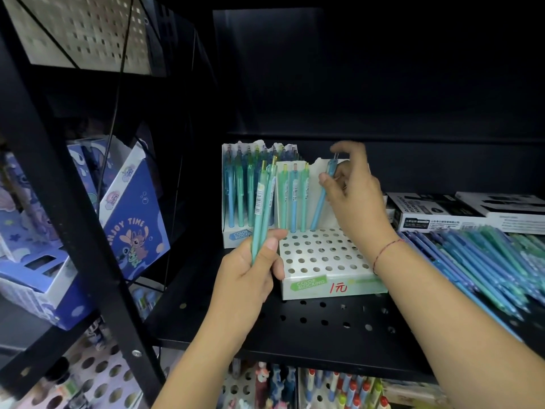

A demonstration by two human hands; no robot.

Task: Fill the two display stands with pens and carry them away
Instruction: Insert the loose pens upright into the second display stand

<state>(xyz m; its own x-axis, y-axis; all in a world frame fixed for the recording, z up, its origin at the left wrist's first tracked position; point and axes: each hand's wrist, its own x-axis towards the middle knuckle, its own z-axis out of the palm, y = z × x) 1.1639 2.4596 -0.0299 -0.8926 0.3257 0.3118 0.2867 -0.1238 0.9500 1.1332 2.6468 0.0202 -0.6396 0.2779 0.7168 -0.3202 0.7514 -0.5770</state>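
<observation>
The right hand [354,199] pinches a tilted blue pen [320,205], its tip at a back-row hole of the near stand [365,286]. Best to straighten it, then push gently. At the stand's 9 o'clock, the left hand [250,276] grips spare pens [263,203].

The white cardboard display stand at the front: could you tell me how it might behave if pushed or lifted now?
Probably light: most holes in the white cardboard display stand are empty, so it may slide easily on the black metal shelf. Its few upright teal pens stand tall in the back row, so tilting could make them lean or spill.
</observation>
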